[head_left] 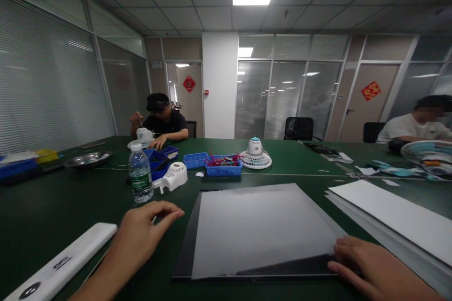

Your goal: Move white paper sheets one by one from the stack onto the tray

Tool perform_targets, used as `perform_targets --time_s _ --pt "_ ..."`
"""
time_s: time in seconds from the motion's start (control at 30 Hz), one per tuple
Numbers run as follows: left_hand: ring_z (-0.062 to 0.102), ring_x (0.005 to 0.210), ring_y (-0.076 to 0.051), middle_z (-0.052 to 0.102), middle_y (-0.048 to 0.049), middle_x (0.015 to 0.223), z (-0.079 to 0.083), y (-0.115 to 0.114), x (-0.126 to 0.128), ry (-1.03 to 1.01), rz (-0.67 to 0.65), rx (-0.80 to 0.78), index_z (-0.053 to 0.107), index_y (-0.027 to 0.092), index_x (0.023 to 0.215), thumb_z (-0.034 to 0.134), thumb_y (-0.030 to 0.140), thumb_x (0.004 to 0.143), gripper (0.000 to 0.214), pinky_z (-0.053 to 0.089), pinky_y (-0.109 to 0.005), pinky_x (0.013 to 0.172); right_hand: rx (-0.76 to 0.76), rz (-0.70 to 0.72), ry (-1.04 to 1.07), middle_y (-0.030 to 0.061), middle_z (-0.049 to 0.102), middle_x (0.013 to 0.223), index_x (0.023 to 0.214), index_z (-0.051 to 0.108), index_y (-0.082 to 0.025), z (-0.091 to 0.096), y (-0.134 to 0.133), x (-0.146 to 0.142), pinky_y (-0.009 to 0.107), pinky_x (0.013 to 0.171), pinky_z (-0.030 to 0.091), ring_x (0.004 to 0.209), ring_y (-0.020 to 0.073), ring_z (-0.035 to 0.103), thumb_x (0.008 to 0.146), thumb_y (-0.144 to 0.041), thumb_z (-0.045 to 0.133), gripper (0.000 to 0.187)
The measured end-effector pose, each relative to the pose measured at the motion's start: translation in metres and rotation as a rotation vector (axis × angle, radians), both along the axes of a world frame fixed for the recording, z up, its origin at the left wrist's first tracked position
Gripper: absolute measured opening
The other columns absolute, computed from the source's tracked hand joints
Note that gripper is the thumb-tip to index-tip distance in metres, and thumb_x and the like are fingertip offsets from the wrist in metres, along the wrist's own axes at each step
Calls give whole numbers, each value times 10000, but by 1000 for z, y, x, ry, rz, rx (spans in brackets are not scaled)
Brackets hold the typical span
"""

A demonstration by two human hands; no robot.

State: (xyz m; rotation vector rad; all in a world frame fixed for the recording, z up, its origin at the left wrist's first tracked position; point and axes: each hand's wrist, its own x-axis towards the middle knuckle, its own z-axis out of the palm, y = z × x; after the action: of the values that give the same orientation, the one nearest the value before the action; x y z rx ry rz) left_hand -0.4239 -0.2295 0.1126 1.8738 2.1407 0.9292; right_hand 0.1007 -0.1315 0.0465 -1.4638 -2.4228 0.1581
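A white sheet of paper [261, 228] lies on a flat black board [187, 244] on the green table in front of me. My left hand [141, 233] rests on the table just left of the board, fingers loosely curled and apart, holding nothing. My right hand [367, 265] lies flat at the board's near right corner, its fingertips touching the edge of the paper and board. A white bar-shaped device [60, 263] lies to the left of my left arm.
A stack of white sheets [391, 218] sits at the right. A water bottle [140, 174], white fan parts [174, 175], blue trays [223, 165] and a small fan [255, 154] stand mid-table. Two other people sit at the far left and far right.
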Motion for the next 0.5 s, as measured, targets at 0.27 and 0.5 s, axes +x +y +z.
perform_targets --time_s 0.27,0.5 --pt "461 1424 -328 514 -158 1513 -77 63 46 97 -5 -100 560 73 1433 356 503 960 672 377 -525 1178 54 -327 -58 187 604 1435 1424 589 -144 -31 55 20 554 1088 454 1275 353 595 922 -700 381 778" --pt "308 1466 -395 331 -202 1597 -103 72 57 197 -73 -156 478 68 1494 487 588 913 780 356 -611 1158 109 -309 -65 166 621 1424 1375 649 -179 -49 43 22 591 1074 481 1264 371 616 925 -701 394 734"
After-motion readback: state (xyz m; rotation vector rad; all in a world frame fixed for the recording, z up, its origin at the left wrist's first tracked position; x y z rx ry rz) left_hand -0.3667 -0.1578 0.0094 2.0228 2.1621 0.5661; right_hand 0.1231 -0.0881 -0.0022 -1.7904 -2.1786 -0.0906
